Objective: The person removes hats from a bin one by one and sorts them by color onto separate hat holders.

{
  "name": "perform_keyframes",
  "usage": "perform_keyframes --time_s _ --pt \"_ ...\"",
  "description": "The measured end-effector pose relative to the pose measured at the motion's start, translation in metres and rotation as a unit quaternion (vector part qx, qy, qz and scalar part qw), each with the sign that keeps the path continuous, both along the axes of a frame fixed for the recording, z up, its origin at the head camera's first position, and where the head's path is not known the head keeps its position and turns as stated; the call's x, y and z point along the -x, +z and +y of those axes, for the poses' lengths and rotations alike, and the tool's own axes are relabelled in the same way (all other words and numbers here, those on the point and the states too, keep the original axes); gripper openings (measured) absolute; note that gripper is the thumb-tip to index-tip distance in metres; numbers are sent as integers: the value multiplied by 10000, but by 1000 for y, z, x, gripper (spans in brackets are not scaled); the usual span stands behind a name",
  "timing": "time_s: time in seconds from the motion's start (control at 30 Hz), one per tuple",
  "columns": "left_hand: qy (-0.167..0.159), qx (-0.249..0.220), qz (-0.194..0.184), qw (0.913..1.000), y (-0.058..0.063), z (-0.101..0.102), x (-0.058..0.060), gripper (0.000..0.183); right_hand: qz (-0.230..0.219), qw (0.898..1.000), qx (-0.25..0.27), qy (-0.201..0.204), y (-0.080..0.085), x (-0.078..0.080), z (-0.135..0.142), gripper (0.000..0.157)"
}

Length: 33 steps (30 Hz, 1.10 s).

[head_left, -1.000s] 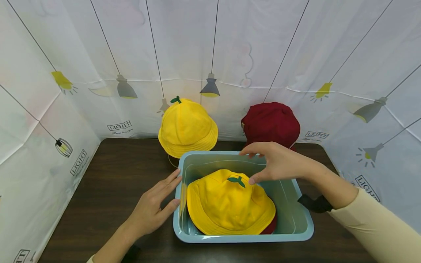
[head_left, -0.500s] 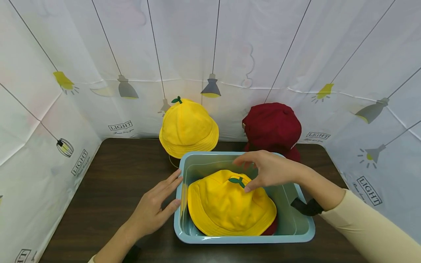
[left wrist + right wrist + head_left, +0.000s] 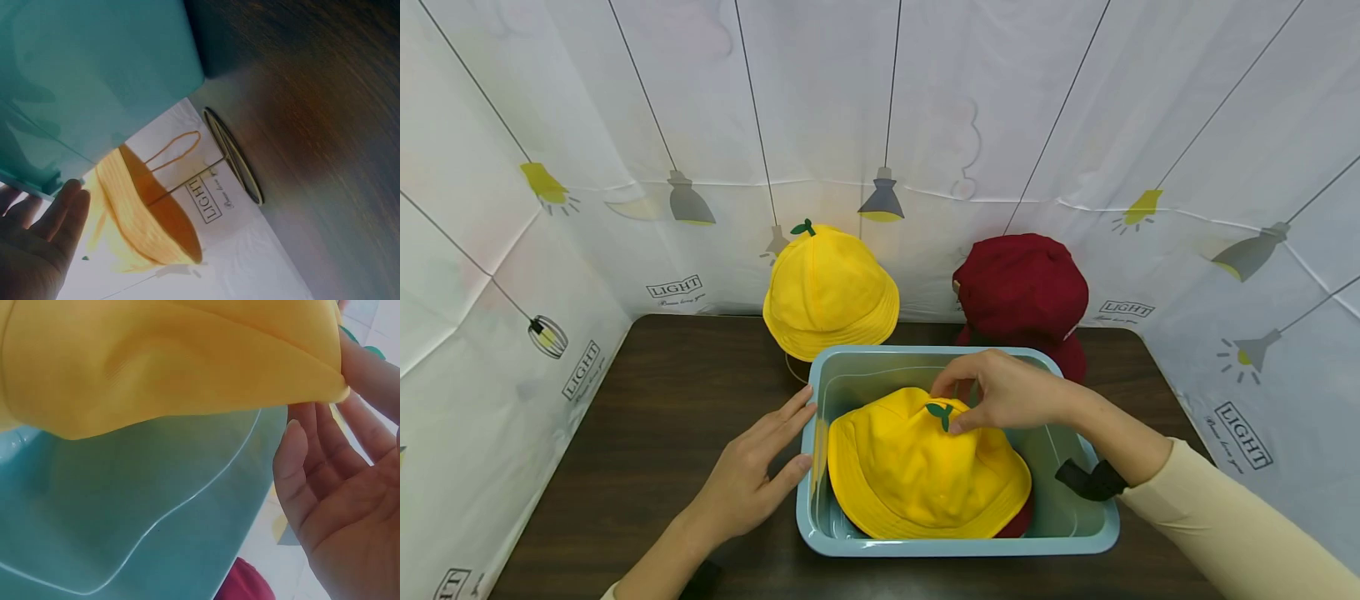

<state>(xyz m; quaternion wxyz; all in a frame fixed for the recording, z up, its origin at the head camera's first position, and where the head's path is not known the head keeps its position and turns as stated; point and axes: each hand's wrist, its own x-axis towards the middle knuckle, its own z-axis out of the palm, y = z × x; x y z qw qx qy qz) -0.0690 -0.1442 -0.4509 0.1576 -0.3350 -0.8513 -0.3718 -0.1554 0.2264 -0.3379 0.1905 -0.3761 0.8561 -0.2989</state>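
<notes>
A yellow bucket hat [image 3: 917,467] with a green leaf sprout on its crown lies in a light blue plastic tub [image 3: 955,546]. My right hand [image 3: 1000,392] reaches into the tub and pinches the top of that hat beside the leaf, thumb on the near side and fingers behind. In the right wrist view, the peak of the yellow fabric [image 3: 187,362] sits between thumb and fingers. My left hand [image 3: 745,475] rests its straight fingers against the tub's left rim. Dark red cloth [image 3: 1017,518] shows under the hat's brim, mostly hidden.
Behind the tub, a second yellow hat [image 3: 831,287] hangs on a wire stand [image 3: 234,156]. To its right is a dark red cap [image 3: 1022,287]. Everything stands on a dark wooden table [image 3: 670,400] backed by a white curtain [image 3: 1000,100] printed with lamps.
My right hand has moved left and down from over the tub's rear right onto the crown of the yellow hat, its fingers drawing together. The left hand has stayed at the rim.
</notes>
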Motion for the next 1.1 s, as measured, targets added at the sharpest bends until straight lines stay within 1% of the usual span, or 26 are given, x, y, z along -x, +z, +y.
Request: perform_keyframes --time_s 0.23,0.5,0.67,0.93,1.1 --pt "9 3 -50 10000 0 0 -1 61 -57 9998 190 3 -3 -2 -1 27" --pt "-9 -20 3 10000 0 2 0 60 -15 9995 318 -47 -3 -4 0 26" --pt "15 -15 -16 10000 0 1 -1 60 87 9995 298 -43 1 -7 0 26" --pt "46 13 -84 10000 1 1 -2 61 168 9988 426 -156 11 -9 2 24" --pt "56 29 -59 10000 2 2 -2 61 237 9985 431 -231 17 -10 4 23"
